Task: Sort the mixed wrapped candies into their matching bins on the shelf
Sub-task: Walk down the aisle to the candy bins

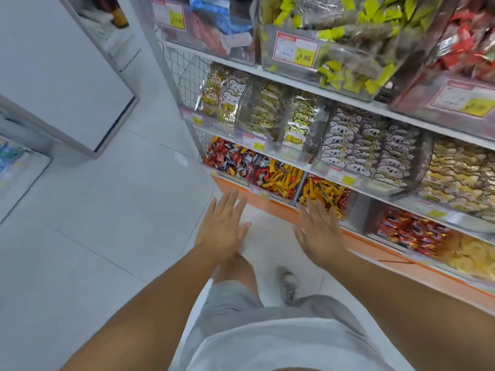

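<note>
Hands flat, empty: left hand (221, 231), right hand (320, 234) | candy bins (267, 192) blurred, cropped right

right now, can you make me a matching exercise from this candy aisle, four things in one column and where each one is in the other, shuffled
1. left hand
2. right hand
3. lime-green wrapped candies
4. koala-print packets

A. on the middle shelf
B. on the upper shelf
C. open over the floor tiles, holding nothing
D. open, fingertips at the yellow and red candy bin

Pairs: 1-C, 2-D, 3-B, 4-A
</note>
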A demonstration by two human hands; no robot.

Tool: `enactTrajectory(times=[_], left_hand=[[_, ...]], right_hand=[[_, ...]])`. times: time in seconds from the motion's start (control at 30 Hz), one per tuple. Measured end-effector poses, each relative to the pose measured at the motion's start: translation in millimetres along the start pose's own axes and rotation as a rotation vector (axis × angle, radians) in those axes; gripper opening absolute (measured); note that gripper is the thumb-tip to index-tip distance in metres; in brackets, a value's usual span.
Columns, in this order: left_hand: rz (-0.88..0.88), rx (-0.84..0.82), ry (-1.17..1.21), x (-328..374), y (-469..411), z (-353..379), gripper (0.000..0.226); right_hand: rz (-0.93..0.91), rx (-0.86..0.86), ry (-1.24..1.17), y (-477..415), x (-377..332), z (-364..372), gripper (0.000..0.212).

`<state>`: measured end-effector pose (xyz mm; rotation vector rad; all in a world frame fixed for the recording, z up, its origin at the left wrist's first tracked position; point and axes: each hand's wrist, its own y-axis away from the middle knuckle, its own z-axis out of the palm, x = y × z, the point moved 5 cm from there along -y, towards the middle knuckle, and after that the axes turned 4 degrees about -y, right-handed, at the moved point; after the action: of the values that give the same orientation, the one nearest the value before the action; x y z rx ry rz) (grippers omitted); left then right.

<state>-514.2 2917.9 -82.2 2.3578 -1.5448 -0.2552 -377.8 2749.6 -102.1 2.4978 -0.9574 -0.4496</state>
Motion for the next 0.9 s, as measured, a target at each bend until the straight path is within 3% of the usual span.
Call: enactTrajectory(times=[0.2,0.37,0.57,0.73,0.9], left_hand=[[0.197,0.007,-0.062,-65.2,-62.0,3.1,0.079],[0.376,0.042,-0.105,-137.1,-117.6,17.0,0.066],[0.401,0.028,-0.109,-174.4,-141.5,43.7,0.063],[0.343,0.068,-0.083,-174.3,-174.0,95.4,0.065],[0.364,0.189,-0.093,-165.7,-226.9,156.6,0.058]], right_hand=[[0.146,0.014,-0.010,-46.0,-37.7,0.5,0.062],[0.359,0.138,-0.105,-99.0,-95.8,7.1,0.056],[0.340,0.092,-0.161,-152.8,-149.9,27.6,0.060],[0.288,0.092,-0.101,-197.6,-138.7,55.1,0.061],[0.248,0.243,-0.063,-265.0,-113.3,99.9,0.063]])
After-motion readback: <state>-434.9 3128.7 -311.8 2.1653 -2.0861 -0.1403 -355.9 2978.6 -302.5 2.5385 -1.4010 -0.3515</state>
